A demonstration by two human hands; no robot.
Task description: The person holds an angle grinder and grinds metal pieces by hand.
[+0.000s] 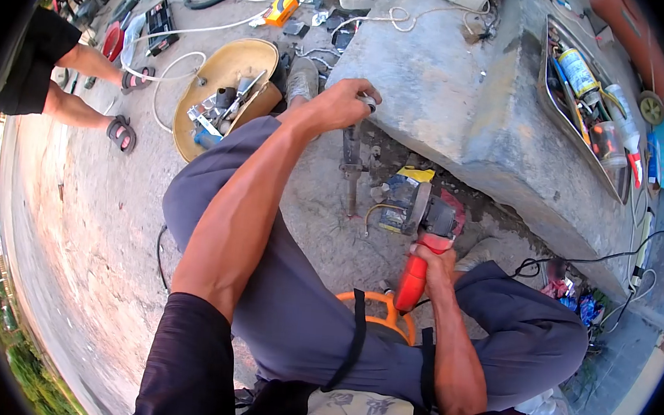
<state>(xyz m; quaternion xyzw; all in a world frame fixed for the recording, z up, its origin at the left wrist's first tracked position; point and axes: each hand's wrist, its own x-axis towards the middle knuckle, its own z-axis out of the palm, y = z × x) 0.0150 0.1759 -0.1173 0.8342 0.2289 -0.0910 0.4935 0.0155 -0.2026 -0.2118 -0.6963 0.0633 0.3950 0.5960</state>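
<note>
Dark sleeve (189,360) leads to left hand (338,106), fingers curled around top of metal bar (353,166); right hand (437,264) wraps red grinder (412,282) between trouser legs (289,305), near concrete block (435,83). Sound handling calls for steady bar, firm grip, spinning end clear of cloth.

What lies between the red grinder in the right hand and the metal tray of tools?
Head view: part of the grey concrete block, with a strip of dark dirt nearer the red grinder.
</note>
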